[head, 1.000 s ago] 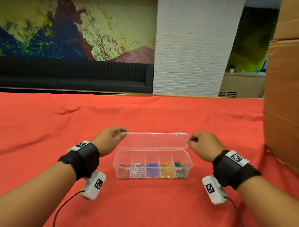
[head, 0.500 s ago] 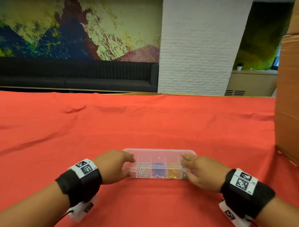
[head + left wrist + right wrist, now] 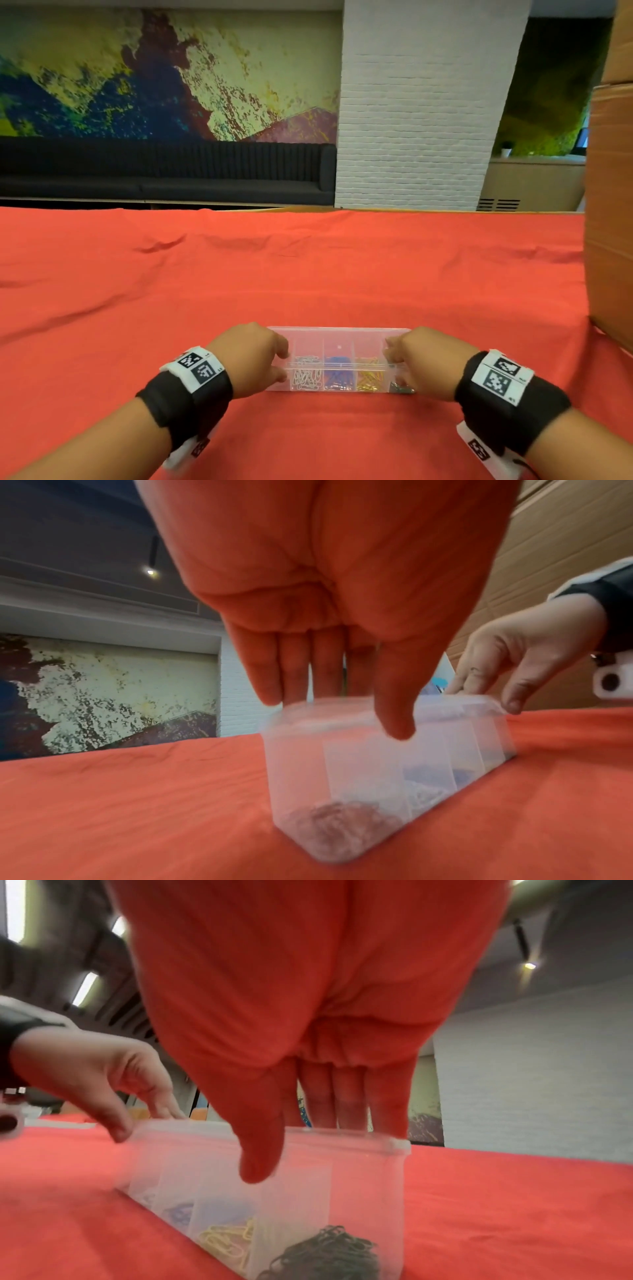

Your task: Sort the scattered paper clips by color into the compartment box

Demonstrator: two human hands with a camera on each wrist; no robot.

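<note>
The clear plastic compartment box [image 3: 342, 346] sits on the red tablecloth [image 3: 308, 274], near edge of the table, centre, w/ its transparent lid down over the compartments. Left hand [image 3: 251, 359] is at the box's left end: fingers [image 3: 294, 669] straight & together on top of the lid, thumb down over the near front wall. Right hand [image 3: 419, 363] mirrors it at the right end: fingers [image 3: 352, 1096] straight & side by side on the lid's top edge, thumb hanging down the near wall. Neither hand curls round the box; both press on it from above.

Inside, L to R: reddish clips [image 3: 339, 818] in the leftmost compartment, white paper clips [image 3: 306, 377], blue paper clips [image 3: 337, 375], yellow paper clips [image 3: 370, 377], dark green paper clips [image 3: 329, 1253] at the right end. Head view hides the two end compartments behind the hands.

A brown cardboard box [image 3: 609, 205] stands at the table's right side, well apart from the clip box. Far behind: a black bench sofa [image 3: 164, 171], a white brick pillar [image 3: 421, 102], a colourful painted wall [image 3: 154, 68].
</note>
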